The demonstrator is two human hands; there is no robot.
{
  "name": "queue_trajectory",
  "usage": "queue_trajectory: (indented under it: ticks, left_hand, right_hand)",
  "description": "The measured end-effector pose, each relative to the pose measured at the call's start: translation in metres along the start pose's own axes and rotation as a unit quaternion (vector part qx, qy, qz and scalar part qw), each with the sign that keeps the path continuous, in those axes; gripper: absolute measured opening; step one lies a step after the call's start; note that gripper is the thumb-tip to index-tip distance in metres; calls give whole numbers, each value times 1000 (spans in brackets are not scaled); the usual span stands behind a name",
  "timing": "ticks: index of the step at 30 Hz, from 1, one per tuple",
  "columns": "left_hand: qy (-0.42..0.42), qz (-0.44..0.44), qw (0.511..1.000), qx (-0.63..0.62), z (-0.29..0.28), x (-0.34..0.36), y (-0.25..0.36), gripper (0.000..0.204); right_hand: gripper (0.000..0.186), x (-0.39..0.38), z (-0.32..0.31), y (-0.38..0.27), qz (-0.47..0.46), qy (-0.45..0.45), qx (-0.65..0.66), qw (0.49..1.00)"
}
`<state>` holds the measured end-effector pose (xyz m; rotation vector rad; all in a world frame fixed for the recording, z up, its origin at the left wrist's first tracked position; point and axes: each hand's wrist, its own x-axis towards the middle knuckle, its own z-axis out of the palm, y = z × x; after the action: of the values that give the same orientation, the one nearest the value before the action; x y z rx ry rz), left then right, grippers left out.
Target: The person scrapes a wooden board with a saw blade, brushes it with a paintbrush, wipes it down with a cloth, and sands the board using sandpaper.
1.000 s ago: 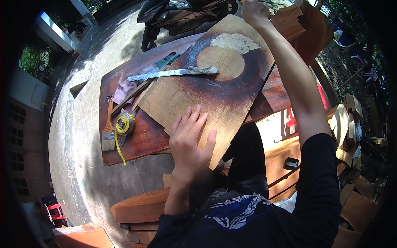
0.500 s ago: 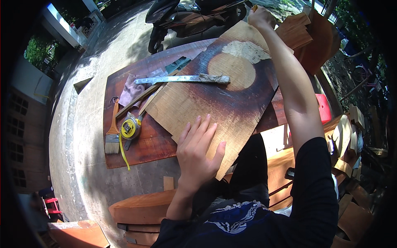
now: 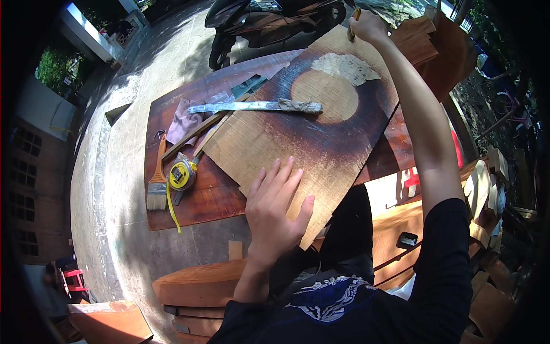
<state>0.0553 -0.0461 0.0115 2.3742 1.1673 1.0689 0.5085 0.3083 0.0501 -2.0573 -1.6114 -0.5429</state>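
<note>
A pale wooden board [image 3: 243, 137] with a dark scorched ring around a round bare patch lies slanted over a red-brown table top. My left hand [image 3: 276, 200] rests flat on its near end, fingers spread. Stretched to the far corner, my right hand [image 3: 369, 27] is closed around a narrow yellowish-brown tool [image 3: 354, 24]; its kind is unclear. A metal strip [image 3: 240, 106] with a wrapped end lies across the board. Left of the board are a yellow tape measure [image 3: 182, 174], a flat paintbrush [image 3: 157, 186], a mauve cloth [image 3: 184, 121] and a wooden strip [image 3: 195, 135].
Beneath the board is the red-brown table top [image 3: 215, 203]. A motorbike [image 3: 258, 28] stands just beyond it. Curved wooden pieces [image 3: 197, 285] are stacked near my left arm. More cut wood [image 3: 487, 183] and a small black object [image 3: 407, 239] lie at the right.
My right hand has shifted slightly right and nearer, and the tool in it now shows more. My left hand stays on the board. The view has moved a little.
</note>
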Motion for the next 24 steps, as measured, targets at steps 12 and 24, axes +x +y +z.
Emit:
queue_trajectory:
  ticks: [12,24]
  left_hand:
    - [24,-2,1000,7,-2,-5,-2,42]
    - [27,5,1000,8,0,-4,-1,39]
  right_hand:
    - [35,-104,-171,-30,-41,-279,289,915]
    - [30,-206,-265,-107,-160,-363,164,903]
